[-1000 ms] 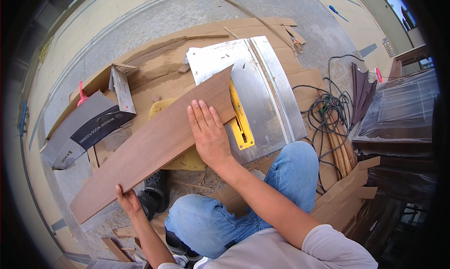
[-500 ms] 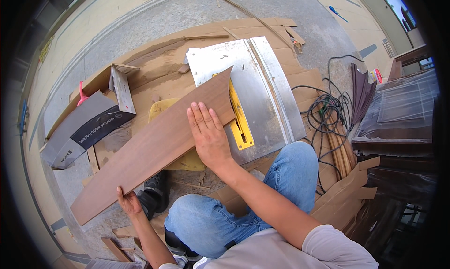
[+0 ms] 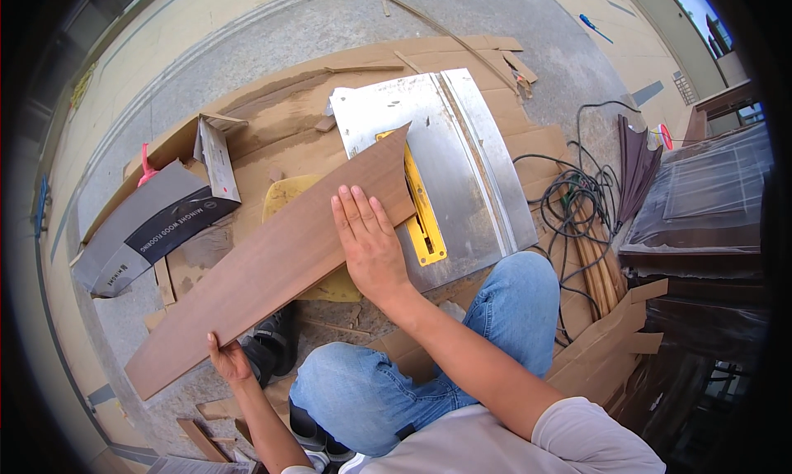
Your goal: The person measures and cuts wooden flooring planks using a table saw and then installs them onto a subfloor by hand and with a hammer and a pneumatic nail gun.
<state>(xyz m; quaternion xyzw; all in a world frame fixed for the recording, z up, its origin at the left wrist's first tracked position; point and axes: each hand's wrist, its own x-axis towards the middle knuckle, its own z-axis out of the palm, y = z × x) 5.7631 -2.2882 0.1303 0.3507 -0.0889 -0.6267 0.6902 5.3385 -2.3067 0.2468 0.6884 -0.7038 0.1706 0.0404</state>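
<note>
A long brown wood flooring plank (image 3: 264, 264) lies slantwise, its far right end resting on a silver metal saw table (image 3: 462, 202). That end is cut at an angle to a sharp tip and lies against the yellow slotted insert (image 3: 423, 218) of the table. My right hand (image 3: 369, 247) is laid flat on the plank near the insert, fingers stretched out. At the plank's near edge, toward its left end, my left hand (image 3: 228, 359) grips it with the thumb on top and the fingers underneath, mostly hidden. A yellow seat-like surface (image 3: 285, 195) shows beneath the plank.
To the left stands an open flooring carton (image 3: 177, 218) with a pink-handled item (image 3: 146, 165). Cardboard sheets (image 3: 272, 103) cover the ground. Coiled black cable (image 3: 573, 198), wood strips (image 3: 598, 264), a folded dark umbrella (image 3: 635, 165) and plastic-wrapped dark furniture (image 3: 701, 202) are at right. A blue screwdriver (image 3: 594, 27) lies far off.
Very little differs. The view has shifted slightly, and a bit more of the yellow insert's far end shows beside the plank. Both hands keep their places on it.
</note>
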